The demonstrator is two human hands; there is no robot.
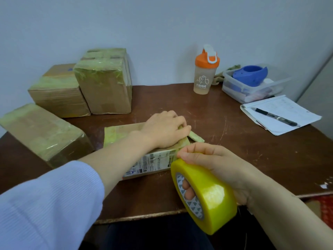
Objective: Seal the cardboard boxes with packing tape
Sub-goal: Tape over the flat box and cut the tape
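Currently, nearest the camera, the right hand is gripping the yellow tape roll above the table's front edge, with fingers threaded through the core and the thumb riding over the rim. The roll is looking nearly full, so it is probably weighty for its size, rigid at the core and slick on the outer wrap. The core is judged the sound place to hold it.

Just beyond, the left hand is lying palm-down with fingers extended, pressing on the small cardboard box, which is sitting mid-front on the brown table. The box is appearing light and stiff, and apt to slide unless pinned from above. A loose tape end is projecting past its far right corner. Whether tape is running from roll to box is not discernible, because both hands are covering that corner.

Farther left, several taped boxes are standing together. At the far right, a shaker bottle, a plastic tub and a notebook with a pen are sitting.
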